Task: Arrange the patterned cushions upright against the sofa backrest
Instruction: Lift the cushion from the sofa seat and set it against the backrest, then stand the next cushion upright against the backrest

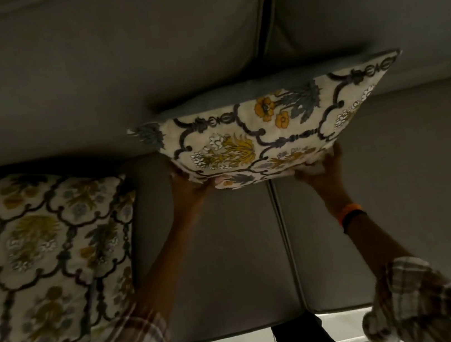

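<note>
Holding the floral cushion [267, 126] by its lower edge, I have my left hand [191, 186] clamped under the near-left corner and my right hand [324, 163] clamped under the near-right corner, fingers mostly hidden beneath the fabric. The cushion sits raised above the grey sofa seat [368, 193], its far edge close to the sofa backrest [117, 84], roughly over the seam between the two seat sections; I cannot tell whether it touches the backrest yet. To do this well, I judge I should drop the bottom edge into the crease where seat meets backrest, then tip the top back until the patterned face stands upright and square, letting go with both hands only once it rests without slumping. A second patterned cushion [41, 257] lies to the left, seemingly leaning on the sofa's left end, and will likely need the same treatment. No containers appear in view, so nothing holds or is held that way.
</note>
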Motion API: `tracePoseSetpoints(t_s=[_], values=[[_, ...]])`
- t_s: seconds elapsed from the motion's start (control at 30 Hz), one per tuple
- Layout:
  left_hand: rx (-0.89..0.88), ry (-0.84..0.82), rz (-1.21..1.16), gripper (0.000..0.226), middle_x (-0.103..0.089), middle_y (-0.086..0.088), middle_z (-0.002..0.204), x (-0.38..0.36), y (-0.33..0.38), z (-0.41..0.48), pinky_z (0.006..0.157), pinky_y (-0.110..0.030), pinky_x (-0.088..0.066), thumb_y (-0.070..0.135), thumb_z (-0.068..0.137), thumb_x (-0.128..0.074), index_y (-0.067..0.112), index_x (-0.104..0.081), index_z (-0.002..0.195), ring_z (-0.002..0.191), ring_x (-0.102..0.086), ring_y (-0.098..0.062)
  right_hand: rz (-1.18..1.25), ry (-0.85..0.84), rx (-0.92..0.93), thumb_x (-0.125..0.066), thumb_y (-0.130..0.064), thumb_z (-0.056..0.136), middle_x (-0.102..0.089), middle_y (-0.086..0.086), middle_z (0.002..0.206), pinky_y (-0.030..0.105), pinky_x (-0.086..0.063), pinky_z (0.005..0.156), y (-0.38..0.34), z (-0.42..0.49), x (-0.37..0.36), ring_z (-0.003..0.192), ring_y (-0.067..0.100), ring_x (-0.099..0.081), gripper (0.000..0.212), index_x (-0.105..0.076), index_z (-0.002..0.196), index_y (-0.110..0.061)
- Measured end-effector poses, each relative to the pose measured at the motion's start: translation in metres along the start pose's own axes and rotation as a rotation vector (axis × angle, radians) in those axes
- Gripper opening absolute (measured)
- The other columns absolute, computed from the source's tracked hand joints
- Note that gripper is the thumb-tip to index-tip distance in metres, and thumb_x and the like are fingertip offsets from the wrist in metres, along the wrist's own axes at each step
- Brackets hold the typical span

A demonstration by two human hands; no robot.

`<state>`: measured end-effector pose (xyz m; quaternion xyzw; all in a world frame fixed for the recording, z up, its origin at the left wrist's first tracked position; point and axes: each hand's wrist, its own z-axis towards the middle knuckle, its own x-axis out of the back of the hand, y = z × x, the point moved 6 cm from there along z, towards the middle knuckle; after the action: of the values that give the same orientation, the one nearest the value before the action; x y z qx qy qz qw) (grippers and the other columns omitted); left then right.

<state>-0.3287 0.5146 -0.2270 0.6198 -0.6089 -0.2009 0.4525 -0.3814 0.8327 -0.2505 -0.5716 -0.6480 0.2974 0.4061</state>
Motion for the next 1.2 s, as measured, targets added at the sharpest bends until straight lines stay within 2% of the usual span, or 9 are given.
tracePoseSetpoints(t_s=[0.13,0.27,0.37,0.6,0.7,0.77,0.87,1.03,1.2], values=[[-0.019,0.072,0.31,0.121,-0.022,-0.015,0.162,0.057,0.004,-0.035,0.11,-0.017,-0.019,0.066,0.068,-0.076,0.01,-0.015,0.156,0.146,-0.027,-0.028,0.09,-0.015,-0.41,-0.084,-0.031,0.084,-0.052,0.017,0.153,0.045,-0.051,0.103,0.043,-0.089,-0.08,0.139,0.034,-0.055,0.079,-0.042,0.15,-0.019],[-0.355,0.201,0.558,0.088,-0.03,-0.017,0.157,0.156,0.01,-0.052,0.12,-0.043,-0.033,0.042,0.084,-0.073,0.016,-0.026,0.153,0.147,-0.028,-0.03,0.048,-0.272,-0.429,-0.063,-0.023,0.103,-0.059,0.02,0.147,0.044,-0.049,0.097,0.019,-0.149,-0.221,0.121,0.031,-0.062,0.036,-0.055,0.138,-0.014],[-0.385,0.345,0.634,0.072,-0.034,-0.018,0.155,0.247,0.0,-0.064,0.119,-0.048,-0.033,0.043,0.091,-0.059,0.012,-0.032,0.151,0.144,-0.032,-0.034,0.024,-0.371,-0.427,-0.061,-0.032,0.105,-0.057,0.011,0.153,0.042,-0.051,0.093,-0.006,-0.188,-0.333,0.123,0.026,-0.062,0.056,-0.045,0.155,-0.014],[0.08,0.424,0.635,0.088,-0.023,-0.018,0.16,0.457,-0.125,-0.042,0.12,-0.06,-0.02,0.068,0.086,-0.049,0.018,-0.023,0.154,0.145,-0.025,-0.04,0.123,-0.276,-0.347,-0.092,-0.022,0.08,-0.053,-0.002,0.151,0.039,-0.053,0.109,-0.02,-0.234,-0.495,0.134,0.02,-0.057,0.12,-0.01,0.167,-0.024],[0.311,0.31,0.4,0.113,-0.023,-0.012,0.162,0.498,-0.174,-0.035,0.116,-0.064,-0.026,0.092,0.063,-0.052,0.037,-0.013,0.153,0.143,-0.03,-0.041,0.084,-0.298,-0.264,-0.097,-0.032,0.072,-0.062,-0.002,0.149,0.014,-0.062,0.08,-0.002,-0.232,-0.507,0.125,0.017,-0.065,0.105,-0.04,0.16,-0.025],[0.385,0.255,0.282,0.131,-0.024,-0.008,0.163,0.509,-0.187,-0.033,0.118,-0.059,-0.028,0.093,0.052,-0.061,0.033,-0.008,0.155,0.145,-0.031,-0.036,0.011,-0.303,-0.27,-0.096,-0.049,0.067,-0.074,-0.002,0.131,0.02,-0.06,0.062,0.0,-0.23,-0.5,0.097,0.02,-0.07,0.095,-0.056,0.15,-0.027],[0.366,0.218,0.001,0.139,-0.037,-0.005,0.158,0.512,-0.182,-0.034,0.116,-0.048,-0.037,0.083,0.04,-0.079,0.025,-0.024,0.154,0.139,-0.043,-0.026,0.023,-0.35,-0.248,-0.09,-0.038,0.08,-0.071,-0.005,0.136,0.04,-0.062,0.096,-0.012,-0.231,-0.493,0.103,0.006,-0.072,0.079,-0.055,0.151,-0.026],[0.208,0.246,-0.244,0.12,-0.053,-0.006,0.146,0.496,-0.142,-0.078,0.108,-0.04,-0.046,0.067,0.045,-0.088,0.018,-0.045,0.145,0.129,-0.054,-0.022,-0.005,-0.378,-0.073,-0.084,-0.01,0.087,-0.075,-0.015,0.123,0.026,-0.064,0.085,-0.048,-0.244,-0.45,0.097,-0.006,-0.074,0.062,-0.061,0.137,-0.037],[0.072,0.19,-0.237,0.145,-0.047,0.01,0.146,0.422,-0.12,-0.148,0.096,-0.027,-0.054,0.069,0.029,-0.089,0.02,-0.029,0.152,0.127,-0.053,-0.003,-0.079,-0.374,0.131,-0.091,-0.032,0.06,-0.073,-0.039,0.113,0.009,-0.059,0.083,-0.076,-0.24,-0.345,0.109,-0.019,-0.067,0.09,-0.053,0.14,-0.02]])
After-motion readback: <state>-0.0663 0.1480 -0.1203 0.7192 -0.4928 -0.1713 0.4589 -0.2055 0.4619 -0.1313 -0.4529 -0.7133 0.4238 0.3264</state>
